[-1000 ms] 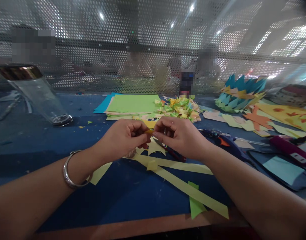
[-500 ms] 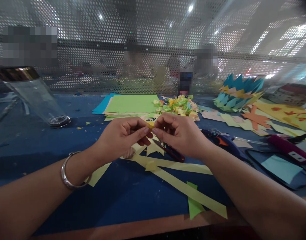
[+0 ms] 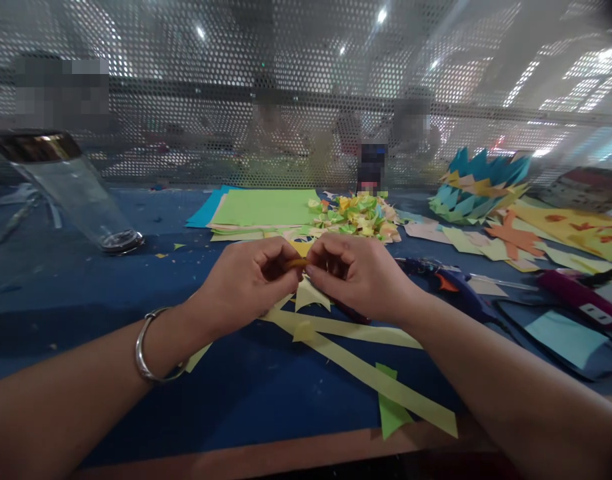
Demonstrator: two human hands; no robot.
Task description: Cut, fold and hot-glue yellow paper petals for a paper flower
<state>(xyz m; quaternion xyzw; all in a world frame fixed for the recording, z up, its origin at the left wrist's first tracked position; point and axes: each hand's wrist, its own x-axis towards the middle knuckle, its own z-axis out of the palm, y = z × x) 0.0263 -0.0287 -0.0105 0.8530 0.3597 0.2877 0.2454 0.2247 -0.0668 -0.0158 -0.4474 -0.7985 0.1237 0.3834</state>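
Note:
Fingertips of my left hand (image 3: pixel 253 280) and my right hand (image 3: pixel 359 273) meet over the middle of the table, both closed on a small yellow piece of paper (image 3: pixel 297 263). Much of that piece is hidden by the fingers. Beneath the hands lie cut pale yellow paper scraps (image 3: pixel 312 297) and long pale yellow paper strips (image 3: pixel 376 380). One strip crosses a green paper scrap (image 3: pixel 390 407) near the table's front edge. A dark red tool, mostly covered by my right hand, rests under it. A silver bangle (image 3: pixel 145 347) circles my left wrist.
A glass bottle (image 3: pixel 86 200) stands at left. Behind my hands are stacked coloured sheets (image 3: pixel 266 207) and a heap of small folded paper pieces (image 3: pixel 359 217). To the right are a blue glue gun (image 3: pixel 456 287), a purple power strip (image 3: pixel 581 297) and a zigzag paper crown (image 3: pixel 479 187).
My left hand has shifted slightly right and both hands a little lower. The yellow piece between the fingertips now shows as a narrow, curved edge.

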